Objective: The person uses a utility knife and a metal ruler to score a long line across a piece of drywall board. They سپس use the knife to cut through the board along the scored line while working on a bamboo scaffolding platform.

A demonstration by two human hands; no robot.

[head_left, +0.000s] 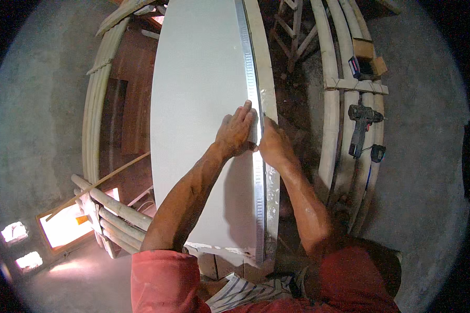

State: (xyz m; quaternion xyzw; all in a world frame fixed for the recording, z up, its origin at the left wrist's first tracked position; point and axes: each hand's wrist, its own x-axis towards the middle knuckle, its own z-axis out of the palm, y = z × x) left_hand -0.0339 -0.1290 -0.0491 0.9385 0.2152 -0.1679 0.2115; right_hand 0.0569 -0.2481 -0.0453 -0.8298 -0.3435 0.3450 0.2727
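A long white board [193,78] lies lengthwise in front of me, with a perforated metal strip [259,203] running along near its right edge. My left hand [235,129] rests on the board and strip, fingers extended over the metal. Just right of it, my right hand [274,143] is closed beside the strip's outer edge; whatever it holds is mostly hidden by the fingers. A pale band [270,208] with flaking patches lies right of the strip.
Right, a bamboo rail [329,135] carries a drill [364,117], an open cardboard box [363,47] and a small dark object [378,153]. A wooden ladder [296,26] stands behind. Left are bamboo poles [120,208], a thin stick [117,172] and grey walls [36,115] with bright openings.
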